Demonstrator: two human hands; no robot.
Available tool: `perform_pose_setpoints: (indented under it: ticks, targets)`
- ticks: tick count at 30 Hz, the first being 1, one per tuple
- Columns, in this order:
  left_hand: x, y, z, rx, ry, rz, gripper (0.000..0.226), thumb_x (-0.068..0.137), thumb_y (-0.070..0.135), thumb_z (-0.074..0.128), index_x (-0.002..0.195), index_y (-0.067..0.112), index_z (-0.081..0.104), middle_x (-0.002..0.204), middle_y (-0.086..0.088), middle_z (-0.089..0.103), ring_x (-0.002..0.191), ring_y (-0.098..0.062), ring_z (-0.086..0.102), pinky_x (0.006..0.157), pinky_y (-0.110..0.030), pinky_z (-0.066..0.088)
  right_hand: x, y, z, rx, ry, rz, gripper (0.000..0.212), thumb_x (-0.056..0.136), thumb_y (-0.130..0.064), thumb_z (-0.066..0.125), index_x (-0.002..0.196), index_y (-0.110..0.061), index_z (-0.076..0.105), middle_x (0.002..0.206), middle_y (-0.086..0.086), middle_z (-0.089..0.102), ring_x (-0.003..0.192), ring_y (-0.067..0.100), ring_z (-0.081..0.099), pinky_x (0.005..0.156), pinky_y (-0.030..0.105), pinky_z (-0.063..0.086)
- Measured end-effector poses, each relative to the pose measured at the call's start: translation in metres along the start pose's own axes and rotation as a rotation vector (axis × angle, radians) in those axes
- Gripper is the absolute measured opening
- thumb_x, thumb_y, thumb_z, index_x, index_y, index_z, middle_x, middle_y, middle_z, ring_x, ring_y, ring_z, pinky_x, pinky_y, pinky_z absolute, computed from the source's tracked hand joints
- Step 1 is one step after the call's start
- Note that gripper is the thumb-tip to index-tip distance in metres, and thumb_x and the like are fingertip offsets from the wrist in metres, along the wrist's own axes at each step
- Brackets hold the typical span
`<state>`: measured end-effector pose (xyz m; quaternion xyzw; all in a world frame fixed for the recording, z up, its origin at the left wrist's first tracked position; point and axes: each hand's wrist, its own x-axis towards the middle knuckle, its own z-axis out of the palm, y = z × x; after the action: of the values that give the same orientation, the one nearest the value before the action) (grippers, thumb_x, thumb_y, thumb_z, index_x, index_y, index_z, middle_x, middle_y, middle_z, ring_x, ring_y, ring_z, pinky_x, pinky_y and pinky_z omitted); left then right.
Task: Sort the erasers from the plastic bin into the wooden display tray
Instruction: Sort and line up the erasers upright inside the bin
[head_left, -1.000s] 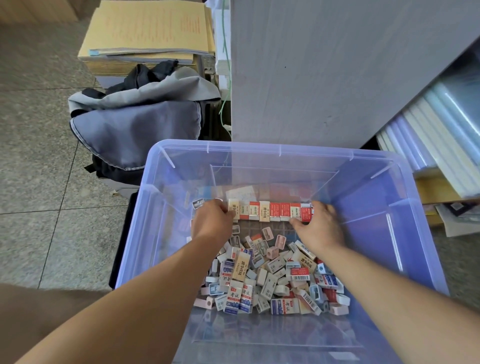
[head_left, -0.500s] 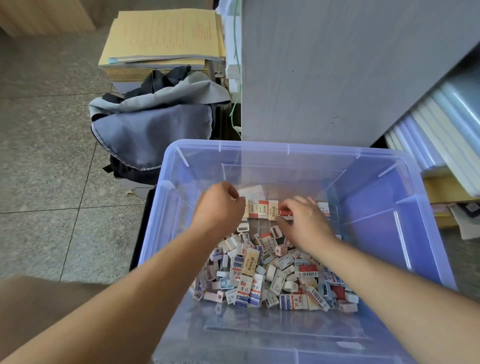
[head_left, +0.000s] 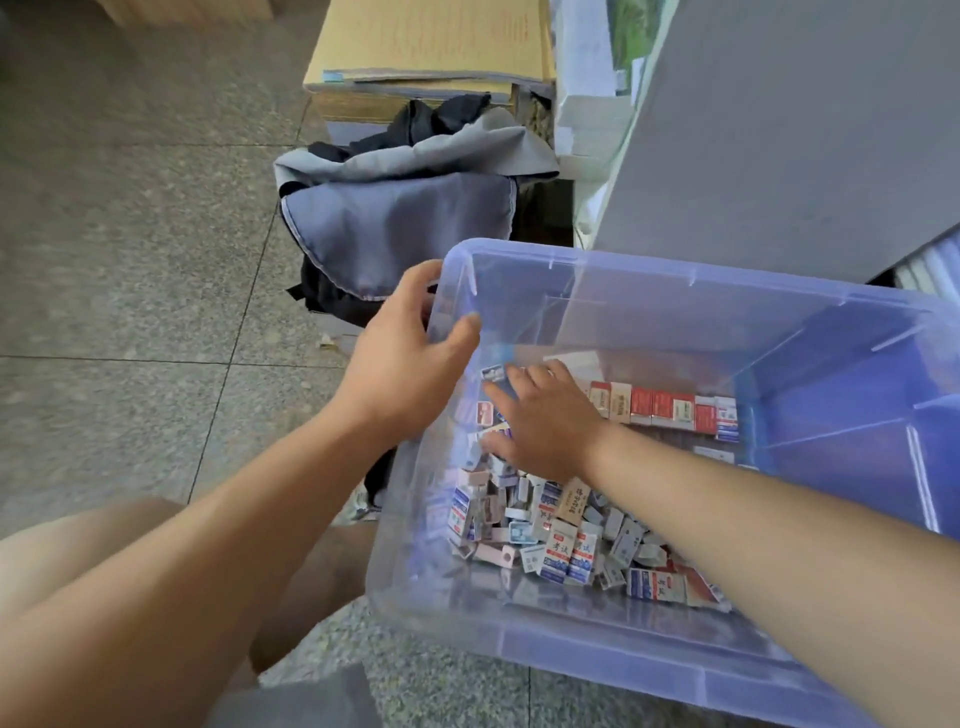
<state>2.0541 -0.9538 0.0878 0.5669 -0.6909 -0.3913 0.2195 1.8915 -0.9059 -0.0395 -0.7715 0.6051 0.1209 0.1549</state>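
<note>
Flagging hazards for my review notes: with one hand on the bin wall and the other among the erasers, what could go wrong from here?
1. The left hand grips the wall of the plastic bin; a tug might jolt it and topple the lined-up row of erasers.
2. The right hand lies spread over the loose pile; a sweep could knock loose erasers into that row.

Plastic bin (head_left: 675, 270) was translucent, tinted blue-violet. Loose erasers (head_left: 561, 530) wore white, blue, red, pink and tan wrappers, some printed with dark characters. Row of erasers (head_left: 665, 408) showed red and cream sleeves. Floor (head_left: 130, 260) was grey speckled tile with dark joint lines. Bag (head_left: 395, 223) was grey-blue over black. Paper stack (head_left: 431, 41) was yellow-tan. Cabinet panel (head_left: 805, 130) was plain grey.
</note>
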Motion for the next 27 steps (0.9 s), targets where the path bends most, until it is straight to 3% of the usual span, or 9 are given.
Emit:
perform_pose_setpoints:
  ticks: [3, 9, 14, 18, 22, 24, 27]
  targets:
    - [0.003, -0.002, 0.002, -0.035, 0.007, -0.029, 0.036, 0.094, 0.038, 0.063, 0.128, 0.038, 0.052, 0.100, 0.016, 0.069, 0.090, -0.003, 0.067, 0.086, -0.038, 0.055, 0.011, -0.010, 0.002, 0.015, 0.009, 0.044, 0.073, 0.098, -0.048, 0.044, 0.158, -0.011, 0.024, 0.156, 0.023, 0.035, 0.137, 0.041, 0.038, 0.114, 0.050, 0.025]
    - [0.007, 0.001, 0.002, 0.001, -0.008, -0.040, 0.042, 0.095, 0.039, 0.061, 0.134, 0.034, 0.047, 0.093, 0.016, 0.069, 0.093, -0.014, 0.067, 0.094, -0.049, 0.051, 0.024, -0.013, -0.007, 0.368, -0.066, 0.042, 0.073, 0.090, -0.034, 0.063, 0.149, -0.003, 0.033, 0.142, 0.016, 0.041, 0.130, 0.036, 0.042, 0.110, 0.048, 0.038]
    - [0.007, 0.001, 0.001, -0.002, -0.021, -0.041, 0.044, 0.095, 0.039, 0.060, 0.135, 0.034, 0.045, 0.091, 0.017, 0.067, 0.093, -0.017, 0.067, 0.097, -0.052, 0.049, 0.020, -0.013, -0.001, 0.433, -0.131, 0.055, 0.049, 0.093, -0.031, 0.058, 0.135, -0.006, 0.047, 0.134, 0.013, 0.044, 0.125, 0.034, 0.045, 0.104, 0.047, 0.042]
    - [0.007, 0.000, 0.002, -0.010, -0.021, -0.038, 0.044, 0.094, 0.038, 0.059, 0.136, 0.033, 0.045, 0.089, 0.016, 0.066, 0.093, -0.016, 0.066, 0.099, -0.054, 0.047, 0.018, -0.004, -0.008, 0.526, -0.234, 0.104, 0.060, 0.099, -0.040, 0.052, 0.151, -0.016, 0.034, 0.145, 0.014, 0.034, 0.127, 0.035, 0.047, 0.105, 0.050, 0.042]
    - [0.007, -0.001, 0.002, -0.008, -0.023, -0.032, 0.045, 0.093, 0.041, 0.058, 0.135, 0.034, 0.045, 0.090, 0.015, 0.067, 0.095, -0.016, 0.066, 0.099, -0.053, 0.048, 0.017, -0.006, -0.008, 0.447, -0.356, 0.121, 0.052, 0.099, -0.048, 0.046, 0.145, -0.024, 0.042, 0.146, 0.016, 0.031, 0.133, 0.040, 0.041, 0.107, 0.055, 0.038]
    - [0.008, -0.001, 0.001, 0.003, -0.019, -0.034, 0.045, 0.093, 0.040, 0.058, 0.136, 0.033, 0.045, 0.092, 0.015, 0.067, 0.095, -0.017, 0.066, 0.099, -0.053, 0.047, 0.016, -0.008, -0.014, 0.460, -0.384, 0.102, 0.045, 0.098, -0.051, 0.045, 0.138, -0.030, 0.047, 0.141, 0.012, 0.035, 0.129, 0.037, 0.045, 0.104, 0.055, 0.041]
    - [0.008, -0.001, 0.001, 0.013, -0.021, -0.028, 0.045, 0.093, 0.039, 0.058, 0.136, 0.032, 0.045, 0.091, 0.014, 0.067, 0.093, -0.018, 0.066, 0.099, -0.053, 0.047, 0.015, -0.010, -0.019, 0.505, -0.409, 0.048, 0.025, 0.095, -0.056, 0.050, 0.104, -0.034, 0.057, 0.115, -0.002, 0.048, 0.103, 0.026, 0.058, 0.095, 0.050, 0.048]
